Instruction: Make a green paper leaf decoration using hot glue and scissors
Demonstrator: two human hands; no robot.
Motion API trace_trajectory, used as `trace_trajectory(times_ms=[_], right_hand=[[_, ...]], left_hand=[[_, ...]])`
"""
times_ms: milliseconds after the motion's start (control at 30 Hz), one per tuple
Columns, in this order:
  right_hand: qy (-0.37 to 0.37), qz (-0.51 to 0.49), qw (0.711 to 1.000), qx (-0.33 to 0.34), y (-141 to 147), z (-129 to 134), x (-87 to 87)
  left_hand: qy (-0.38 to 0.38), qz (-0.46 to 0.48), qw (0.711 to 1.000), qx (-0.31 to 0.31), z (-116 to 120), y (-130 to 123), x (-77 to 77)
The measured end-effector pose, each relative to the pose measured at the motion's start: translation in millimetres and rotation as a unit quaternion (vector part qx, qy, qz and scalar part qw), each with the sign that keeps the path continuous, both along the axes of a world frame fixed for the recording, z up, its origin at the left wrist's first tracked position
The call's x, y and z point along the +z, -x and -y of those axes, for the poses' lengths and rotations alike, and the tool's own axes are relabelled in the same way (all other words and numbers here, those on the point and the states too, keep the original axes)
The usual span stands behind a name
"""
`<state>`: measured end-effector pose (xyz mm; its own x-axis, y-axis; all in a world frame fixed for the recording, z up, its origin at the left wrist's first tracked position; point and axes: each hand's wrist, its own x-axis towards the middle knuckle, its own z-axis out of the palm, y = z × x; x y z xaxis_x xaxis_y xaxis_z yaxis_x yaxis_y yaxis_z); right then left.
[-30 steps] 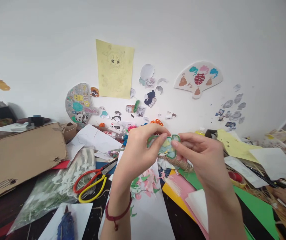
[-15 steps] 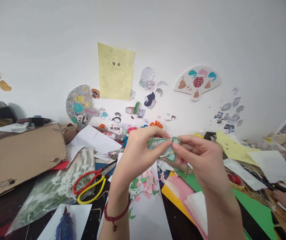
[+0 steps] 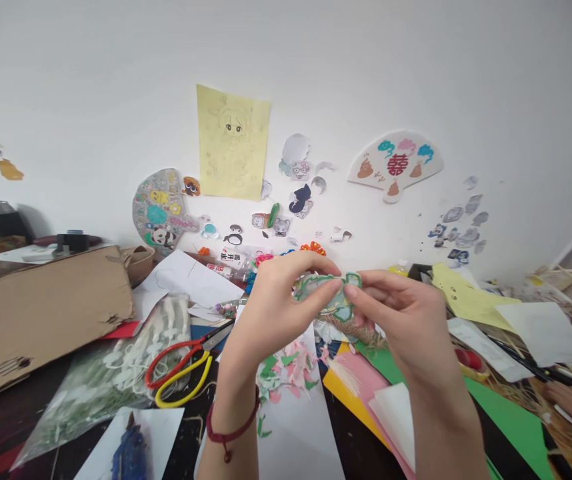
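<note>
We record a plain white wall as the room's backdrop, with paper cut-outs fixed across its lower part. In front stands a dark desk, heavily littered, its surface showing only in strips. At its left lies a broad brown cardboard sheet; nearer to us is a clear plastic bag with green and white contents. A long white paper sheet runs away from us, beneath and between the forearms.

Both hands are raised above the far part of that sheet. The left hand arches over, thumb and fingertips pressed together at the upper edge of the work. The right hand pinches its right end between thumb and fingers. Scissors with one red and one yellow handle rest on the left, apart from both hands.

The work itself — a small pale-blue flat piece with a green border — is held between the hands, its long axis running side to side. We find both hands equally near, each touching it; its material we cannot tell. Smallest are the torn pink and green scraps, below it on the white sheet.
</note>
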<state>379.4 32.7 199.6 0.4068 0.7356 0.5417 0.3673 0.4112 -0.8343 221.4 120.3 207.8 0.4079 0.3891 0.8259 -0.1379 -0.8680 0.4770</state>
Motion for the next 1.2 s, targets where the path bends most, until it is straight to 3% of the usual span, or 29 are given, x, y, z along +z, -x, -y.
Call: trace_trajectory(times_ms=[433, 1200], right_hand=[[0.009, -0.015, 1.0, 0.009, 4.7, -0.5, 2.0], [-0.003, -0.021, 1.0, 0.005, 6.7, -6.1, 1.7]], left_hand=[[0.047, -0.001, 0.999, -0.01, -1.1, -1.8, -1.8], [0.057, -0.001, 0.998, -0.016, -2.9, -3.4, -2.0]])
